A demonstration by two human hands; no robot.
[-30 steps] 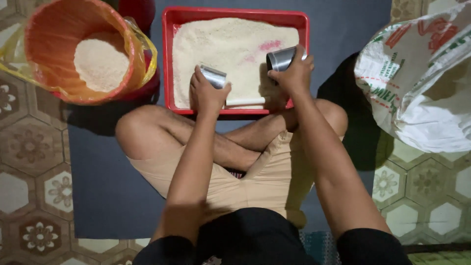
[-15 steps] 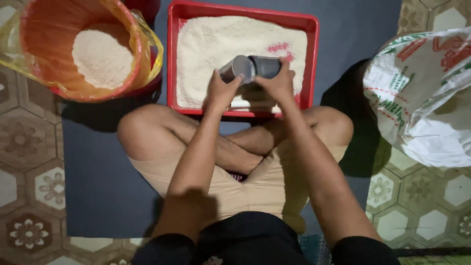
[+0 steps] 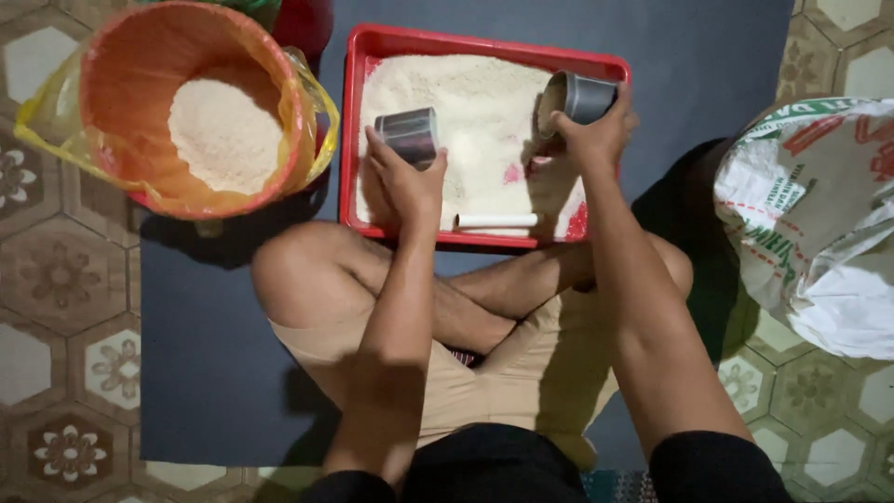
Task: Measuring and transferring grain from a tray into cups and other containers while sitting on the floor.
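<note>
I sit cross-legged on a dark mat before a red tray (image 3: pixel 352 140) filled with white rice. My left hand (image 3: pixel 402 177) grips a shiny metal can (image 3: pixel 408 136), held upright over the tray's left part. My right hand (image 3: pixel 592 130) grips a second metal can (image 3: pixel 573 99), tipped on its side with its mouth facing left over the tray's upper right. A short white tube (image 3: pixel 496 221) lies on the rice near the tray's front edge.
An orange bucket (image 3: pixel 130 65) lined with a yellow plastic bag, holding a heap of rice, stands left of the tray. A large white woven sack (image 3: pixel 819 214) lies at the right. Patterned floor tiles (image 3: pixel 65 289) surround the mat.
Half a second ago the two cans were pressed together over the tray's middle. Now they are apart, the left can upright at left, the right can tipped at upper right.
</note>
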